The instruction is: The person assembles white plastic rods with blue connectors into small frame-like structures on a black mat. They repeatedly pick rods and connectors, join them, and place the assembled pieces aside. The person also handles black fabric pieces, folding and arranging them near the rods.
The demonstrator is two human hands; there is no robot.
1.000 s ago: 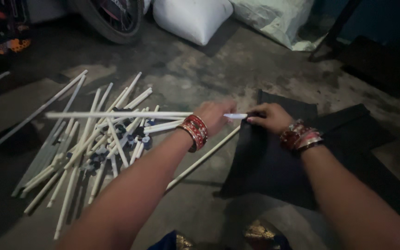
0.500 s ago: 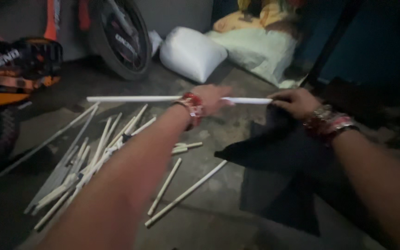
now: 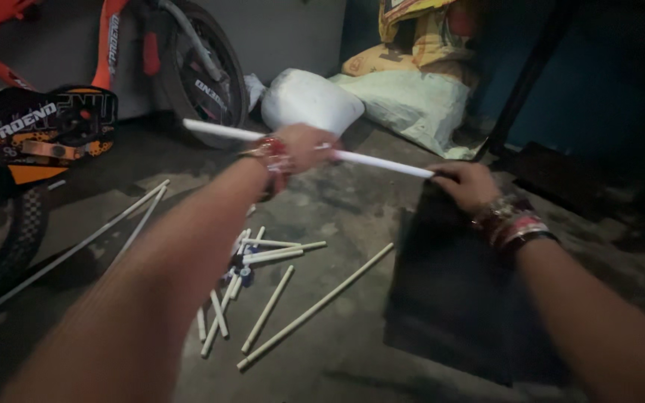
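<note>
- The person's two forearms reach forward from the bottom edge over a bare concrete floor (image 3: 352,216); the left forearm crosses the lower left, the right one comes in from the lower right corner
- On the floor just under the left forearm lie loose white sticks (image 3: 293,310), scattered and partly overlapping; one long stick runs diagonally from near the bottom centre up toward the dark cloth; two more long sticks (image 3: 83,242) lie apart to the left
- A black cloth (image 3: 449,298) hangs down from the right hand to the floor on the right side, its lower edge resting on the concrete
- The right hand (image 3: 468,183), with red and silver bangles (image 3: 513,224) on the wrist, has its grip closed on the top edge of the cloth and on the right end of a long white rod (image 3: 378,160)
- The left hand (image 3: 304,145), with red bangles (image 3: 270,153) on the wrist, has its grip closed around the same rod nearer its middle; the rod is held in the air, sloping slightly down from left to right
- Beyond the hands, a white sack (image 3: 307,101) and a pale sack (image 3: 412,101) lie against the wall; a yellow bundle (image 3: 427,41) sits on top of them
- At far left stands an orange and black bicycle (image 3: 54,112), its rear wheel (image 3: 203,67) near the white sack
</note>
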